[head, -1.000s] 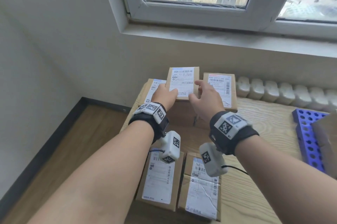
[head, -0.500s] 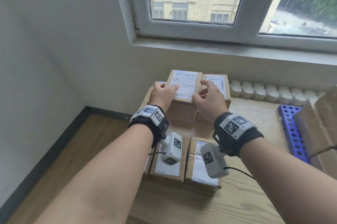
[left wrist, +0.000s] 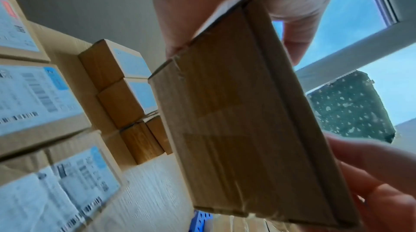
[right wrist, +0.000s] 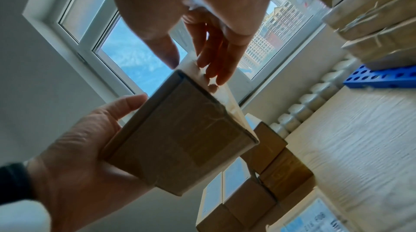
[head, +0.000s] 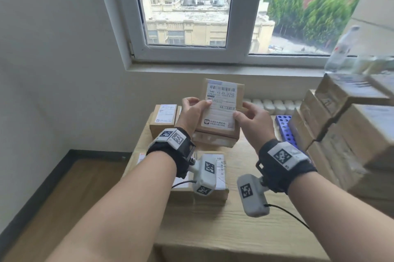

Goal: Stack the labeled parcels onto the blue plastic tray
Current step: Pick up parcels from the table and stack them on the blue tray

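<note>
Lifted clear of the parcels it lay on, the labeled parcel (head: 220,105) now hangs pinched between my left hand (head: 191,113) and right hand (head: 252,119), mid-carry, and next I swing it rightward onto the stack on the blue plastic tray (head: 284,128).

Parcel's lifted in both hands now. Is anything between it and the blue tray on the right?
Nothing visible blocks the air path from the held parcel rightward. But the blue tray is mostly covered by stacked cardboard boxes; only its left end shows, so the parcel probably has to go on top of that stack.
</note>
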Tool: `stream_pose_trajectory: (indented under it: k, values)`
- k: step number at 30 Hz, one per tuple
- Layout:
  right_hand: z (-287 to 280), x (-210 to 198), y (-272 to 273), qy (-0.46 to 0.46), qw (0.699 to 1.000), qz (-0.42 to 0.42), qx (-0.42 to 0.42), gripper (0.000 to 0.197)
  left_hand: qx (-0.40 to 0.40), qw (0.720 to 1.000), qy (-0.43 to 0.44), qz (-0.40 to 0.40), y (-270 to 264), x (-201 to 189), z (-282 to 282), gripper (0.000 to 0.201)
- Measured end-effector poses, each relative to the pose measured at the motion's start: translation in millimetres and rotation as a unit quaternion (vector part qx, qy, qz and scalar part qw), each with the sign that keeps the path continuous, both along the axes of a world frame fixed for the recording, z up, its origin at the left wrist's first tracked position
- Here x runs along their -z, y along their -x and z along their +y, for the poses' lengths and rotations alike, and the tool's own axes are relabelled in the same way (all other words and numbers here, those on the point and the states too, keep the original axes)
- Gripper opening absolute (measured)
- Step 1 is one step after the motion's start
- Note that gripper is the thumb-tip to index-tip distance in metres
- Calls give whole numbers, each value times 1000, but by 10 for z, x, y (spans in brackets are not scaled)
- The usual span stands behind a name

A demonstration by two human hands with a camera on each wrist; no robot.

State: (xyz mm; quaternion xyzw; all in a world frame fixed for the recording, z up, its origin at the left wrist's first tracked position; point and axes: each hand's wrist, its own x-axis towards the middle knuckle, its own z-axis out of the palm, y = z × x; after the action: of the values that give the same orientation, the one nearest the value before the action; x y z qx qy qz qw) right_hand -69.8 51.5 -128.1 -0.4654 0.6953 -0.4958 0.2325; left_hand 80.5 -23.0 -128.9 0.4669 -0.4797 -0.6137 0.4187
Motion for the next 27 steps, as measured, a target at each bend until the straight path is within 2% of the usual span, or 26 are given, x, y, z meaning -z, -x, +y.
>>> stream_pose_trajectory:
  k: [2, 7, 9, 10, 12, 14, 16, 19, 22, 23, 25, 27]
  values:
    - [118, -56, 121, 7, 1000, 9, 12, 60, 11, 1000, 6, 8, 135, -38, 89, 39]
    - [461, -249, 541, -10, 1000, 15, 22, 33, 47, 998, 15, 40, 558, -217, 257, 48]
    - [577, -305, 729, 0, 999, 11, 32, 37, 63, 997, 15, 50, 762, -273, 298, 51]
    - [633, -340, 818, 6, 999, 5, 40, 43, 70, 996, 19, 57, 868, -315, 333, 55]
    - [745, -407, 1003, 12, 999, -10, 50, 54, 81, 994, 24, 66, 1091, -385, 402, 84]
    - [867, -480, 1192, 20, 998, -40, 46, 51, 95, 992, 28, 72, 1337, -398, 418, 101]
    - [969, -520, 1381, 26, 997, -61, 44, 53, 111, 990, 46, 74, 1563, -487, 523, 97]
    - [1146, -576, 1678, 35, 994, -95, 46, 69, 143, 983, 67, 89, 1936, -632, 715, 81]
    - [1341, -653, 2053, 58, 991, -114, 45, 46, 155, 981, 62, 99, 2361, -742, 929, 81]
    - [1405, -685, 2192, 65, 990, -116, 46, 44, 152, 981, 60, 102, 2506, -774, 997, 83]
    - [1534, -765, 2472, 82, 989, -114, 39, 57, 147, 982, 65, 101, 2784, -860, 1144, 88]
    - [1660, -833, 2749, 80, 990, -108, 36, 76, 149, 981, 83, 91, 3060, -950, 1278, 82]
